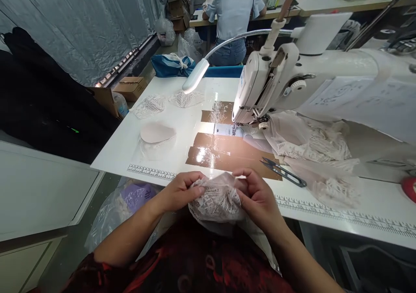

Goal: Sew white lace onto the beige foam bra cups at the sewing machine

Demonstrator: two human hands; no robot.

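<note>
Between my two hands, at the table's front edge, is a pale lace bra cup [216, 202]. My left hand [182, 191] pinches its left edge between thumb and fingers. On the other side, my right hand [256, 195] has thumb and fingers closed on the right edge. Just beyond them, brown tape [224, 152] covers part of the white table [123, 143]. Black thread snips [284, 171] lie on the table ahead of my right hand. The sewing machine's needle area [234, 129] is lit, with no cloth from my hands under it.
The white sewing machine [325, 76] fills the right side, with lace fabric [318, 139] heaped beneath its arm. Lace pieces [151, 105] and a smooth beige cup [157, 132] lie at left. A lamp [196, 75] overhangs the table. Another person [234, 15] sits beyond it.
</note>
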